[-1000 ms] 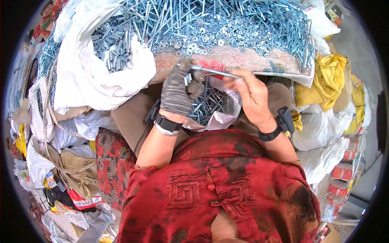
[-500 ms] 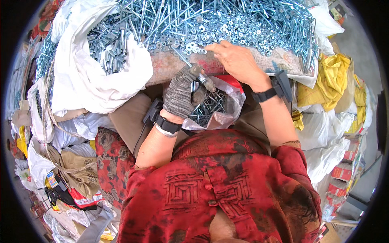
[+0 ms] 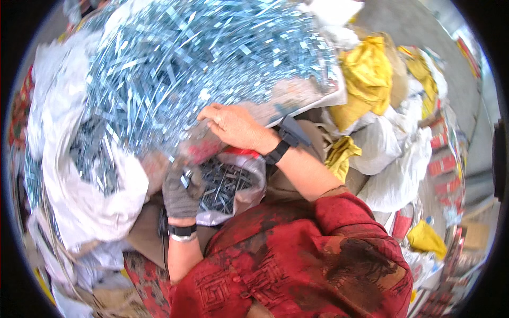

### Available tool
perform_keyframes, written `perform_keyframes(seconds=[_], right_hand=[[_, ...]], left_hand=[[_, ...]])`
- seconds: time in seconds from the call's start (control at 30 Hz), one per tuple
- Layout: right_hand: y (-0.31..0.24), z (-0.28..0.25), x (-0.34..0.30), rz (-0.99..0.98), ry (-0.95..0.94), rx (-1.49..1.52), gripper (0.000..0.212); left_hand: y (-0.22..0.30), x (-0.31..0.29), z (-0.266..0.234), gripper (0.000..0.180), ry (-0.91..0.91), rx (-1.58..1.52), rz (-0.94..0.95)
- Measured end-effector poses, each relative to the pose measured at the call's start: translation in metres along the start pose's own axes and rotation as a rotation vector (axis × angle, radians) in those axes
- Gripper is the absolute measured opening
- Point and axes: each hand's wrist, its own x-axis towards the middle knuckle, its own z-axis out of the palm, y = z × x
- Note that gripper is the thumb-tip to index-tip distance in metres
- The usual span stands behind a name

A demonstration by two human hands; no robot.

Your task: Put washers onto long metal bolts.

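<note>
My left hand (image 3: 182,191), in a grey knitted glove, is closed round an anchor bolt (image 3: 185,178), with shiny metal showing between the fingers. It is just left of a plastic bag (image 3: 249,196) of dark metal bolts (image 3: 225,185) in my lap. My bare right hand (image 3: 233,126) reaches over the near edge of the heap, its fingers drawn together by the small washers (image 3: 207,95). What its fingertips hold, if anything, is too blurred to make out. Long metal rods (image 3: 175,58) lie heaped beyond the washers.
At left, a white sack (image 3: 58,175) stands open around short metal sleeves (image 3: 95,164). The worktop's padded, stained edge (image 3: 297,93) runs in front of me. On the right lie yellow sacks (image 3: 366,74), white bags (image 3: 397,169) and stacked red boxes (image 3: 441,164).
The whole view has swung, shifting the heap and both hands leftward and down in the picture, and it is blurred. My right hand's fingers look more drawn in; my left still grips the bolt.
</note>
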Motion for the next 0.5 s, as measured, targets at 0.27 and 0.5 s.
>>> perform_keyframes(seconds=[0.27, 0.5], right_hand=[[0.043, -0.086, -0.053, 0.449, 0.701, 0.128, 0.039], [0.115, -0.153, -0.081, 0.662, 0.695, -0.003, 0.051]], left_hand=[[-0.018, 0.011, 0.005, 0.026, -0.121, 0.051, 0.084], [-0.027, 0.011, 0.018, 0.027, -0.097, 0.113, -0.040]])
